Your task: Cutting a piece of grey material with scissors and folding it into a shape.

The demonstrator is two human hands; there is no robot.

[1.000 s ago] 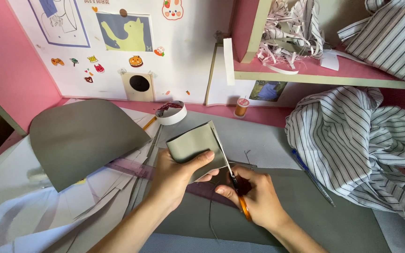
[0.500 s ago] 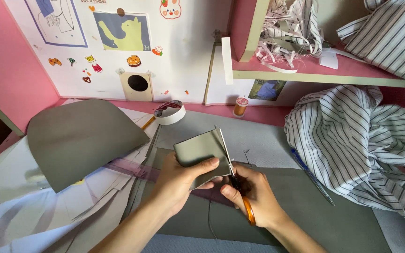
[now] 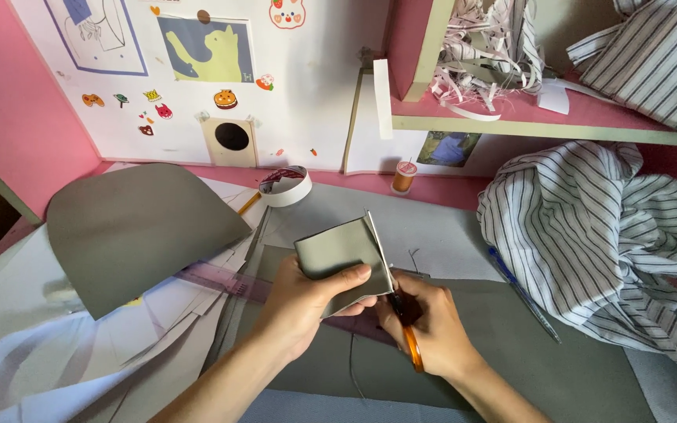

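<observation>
A pink desk backed by a white board with stickers and a cat picture is covered with grey sheets. At its middle the left hand pinches a folded grey fabric piece between thumb and fingers, lifting it off the larger grey sheet. The right hand is closed round orange-handled scissors, blades at the piece's right edge. A curved grey panel lies left, a tape roll and thread spool behind, and striped cloth right, under a pink shelf holding shredded paper.
</observation>
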